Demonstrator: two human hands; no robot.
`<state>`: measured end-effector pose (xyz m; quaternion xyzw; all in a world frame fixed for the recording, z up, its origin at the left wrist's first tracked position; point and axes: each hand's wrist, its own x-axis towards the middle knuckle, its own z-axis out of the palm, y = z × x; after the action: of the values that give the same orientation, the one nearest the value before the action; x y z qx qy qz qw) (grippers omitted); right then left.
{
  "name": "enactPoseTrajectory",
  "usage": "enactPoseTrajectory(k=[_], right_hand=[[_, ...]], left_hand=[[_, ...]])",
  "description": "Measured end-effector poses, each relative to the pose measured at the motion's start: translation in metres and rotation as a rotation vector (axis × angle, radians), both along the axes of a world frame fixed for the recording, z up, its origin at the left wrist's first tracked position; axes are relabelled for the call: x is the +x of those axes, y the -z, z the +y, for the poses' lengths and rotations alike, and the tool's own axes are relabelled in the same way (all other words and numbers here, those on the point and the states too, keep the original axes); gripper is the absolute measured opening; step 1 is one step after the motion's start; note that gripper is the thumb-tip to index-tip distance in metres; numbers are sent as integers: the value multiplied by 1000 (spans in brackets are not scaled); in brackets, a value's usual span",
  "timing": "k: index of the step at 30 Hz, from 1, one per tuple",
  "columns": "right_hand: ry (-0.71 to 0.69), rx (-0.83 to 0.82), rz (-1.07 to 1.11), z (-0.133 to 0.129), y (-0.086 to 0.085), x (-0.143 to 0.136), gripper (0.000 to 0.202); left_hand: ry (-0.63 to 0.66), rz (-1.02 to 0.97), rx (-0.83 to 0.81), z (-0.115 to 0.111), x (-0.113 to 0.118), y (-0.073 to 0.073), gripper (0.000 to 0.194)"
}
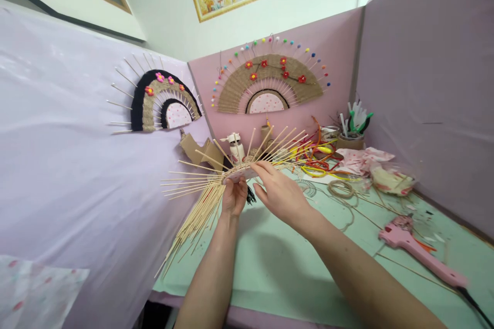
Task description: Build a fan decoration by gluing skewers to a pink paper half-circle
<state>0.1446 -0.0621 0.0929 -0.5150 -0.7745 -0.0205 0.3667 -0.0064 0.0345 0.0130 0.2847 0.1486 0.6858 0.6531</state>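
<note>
A fan-shaped piece with thin wooden sticks spreading from a small pale patterned base is held above the table. My left hand grips the base from below, its fingers closed on the near edge. At the right end of the base, my right hand touches the edge with its fingertips, thumb apart from the fingers. Brown cord shows behind the base, partly hidden by it. Below and left of the piece lies a pile of loose sticks. Black strands show between my hands.
A pink glue gun lies at the right on the green table. Twine, coloured pipe cleaners and patterned cloth sit farther back. Two finished fans hang on the partitions. A small bottle stands behind.
</note>
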Motion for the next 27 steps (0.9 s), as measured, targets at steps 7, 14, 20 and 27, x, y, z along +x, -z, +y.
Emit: enactPoseTrajectory(k=[7, 14, 20, 27], right_hand=[[20, -2, 23, 2, 7, -9, 49], [67, -15, 28, 1, 8, -14, 47], [108, 11, 47, 7, 11, -13, 36], [70, 99, 185, 13, 16, -14, 34]], left_hand=[[-8, -20, 49, 3, 0, 6, 31], [8, 24, 81, 5, -3, 9, 37], [53, 41, 134, 4, -1, 11, 35], [38, -61, 68, 1, 0, 3, 21]])
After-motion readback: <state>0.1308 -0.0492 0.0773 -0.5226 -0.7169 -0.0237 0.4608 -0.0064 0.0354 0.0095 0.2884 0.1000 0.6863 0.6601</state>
